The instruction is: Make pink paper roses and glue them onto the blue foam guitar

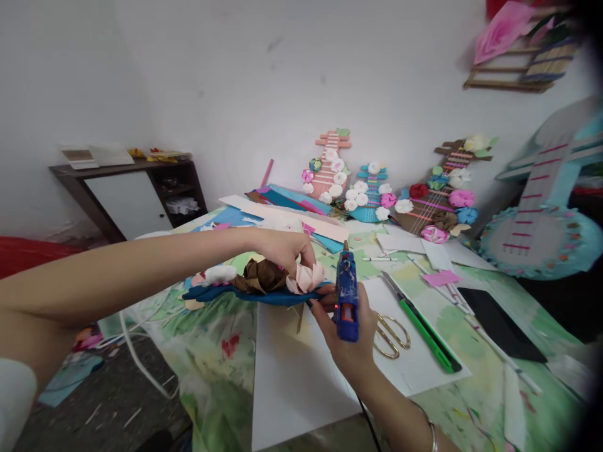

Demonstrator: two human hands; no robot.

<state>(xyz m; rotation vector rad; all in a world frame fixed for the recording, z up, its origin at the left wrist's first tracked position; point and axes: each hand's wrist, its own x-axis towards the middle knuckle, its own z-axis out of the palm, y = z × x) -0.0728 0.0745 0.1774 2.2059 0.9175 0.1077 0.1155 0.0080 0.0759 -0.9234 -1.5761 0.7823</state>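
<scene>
My left hand [285,248] reaches in from the left, its fingers pinched on a pale pink paper flower [306,279]. The flower sits at the right end of a flat blue piece [249,298], beside a brown paper flower [261,276] and a white one [220,274]. In my right hand [355,342] is a blue glue gun [347,301], held upright with its nozzle up. Fingertips of that same hand also touch the right end of the blue piece. Most of the gun's handle is hidden by the palm.
White paper [301,383], gold scissors [391,339] and a green utility knife [426,333] lie on the cloth-covered table [217,358]. Flower-trimmed paper instruments [372,194] lean against the wall. A black flat object [502,323] lies to the right; a cabinet [125,204] stands at left.
</scene>
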